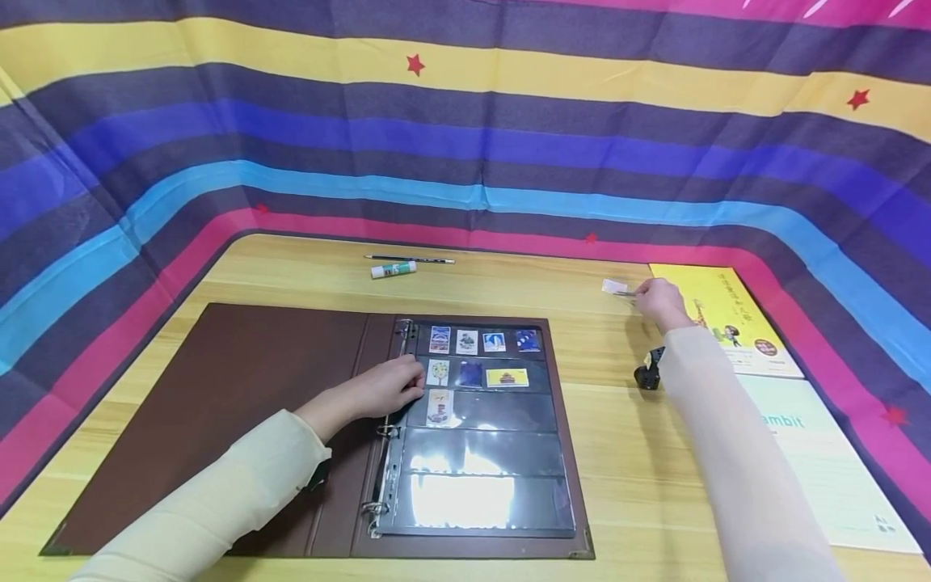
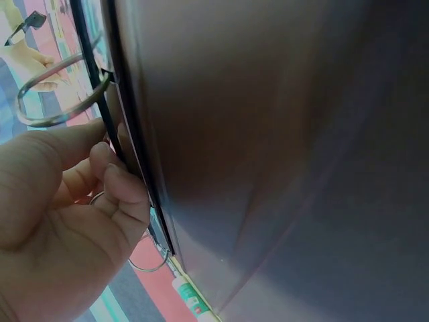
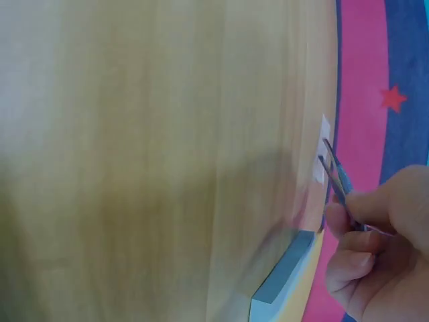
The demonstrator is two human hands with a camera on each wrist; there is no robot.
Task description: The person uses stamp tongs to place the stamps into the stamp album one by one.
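Note:
My right hand point(image 1: 660, 304) holds metal tweezers point(image 3: 340, 184) between thumb and fingers. The two tweezer tips stand apart, right over a small white piece of paper point(image 1: 614, 286), stamp-sized, near the table's back edge. A brown ring-binder album point(image 1: 276, 388) lies spread open in front of me. Its right side carries a black pocket page point(image 1: 509, 411) with several stamps point(image 1: 507, 377) in the upper rows. With curled fingers, my left hand point(image 1: 389, 384) pinches the page's left edge beside the metal rings point(image 2: 64, 90); its fingertips are partly hidden.
A glue stick point(image 1: 393, 270) and a pencil point(image 1: 410, 259) lie behind the album. On the right are a yellow book point(image 1: 727, 311) and a white-green book point(image 1: 822, 461). A small black object point(image 1: 647, 370) sits by my right sleeve. Striped cloth point(image 1: 480, 145) borders the table.

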